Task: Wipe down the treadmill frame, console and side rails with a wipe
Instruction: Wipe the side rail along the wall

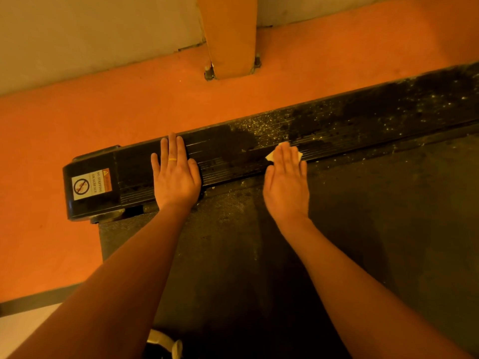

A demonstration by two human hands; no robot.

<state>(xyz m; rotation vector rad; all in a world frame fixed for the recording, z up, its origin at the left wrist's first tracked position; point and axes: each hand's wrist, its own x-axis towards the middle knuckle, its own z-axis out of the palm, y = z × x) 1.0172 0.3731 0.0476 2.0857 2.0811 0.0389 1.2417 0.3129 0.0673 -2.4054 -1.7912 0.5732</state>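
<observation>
Mid-frame, the right hand (pixel 286 182) presses a pale wipe (pixel 270 156) flat-fingered onto the black side rail (pixel 363 117), which is speckled with dust toward upper right. The left hand (pixel 175 174) rests flat and released near the warning sticker (pixel 91 183).

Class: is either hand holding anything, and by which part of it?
The right hand presses a wipe flat on the side rail under straight fingers; the left hand rests on the rail, holding nothing.
</observation>
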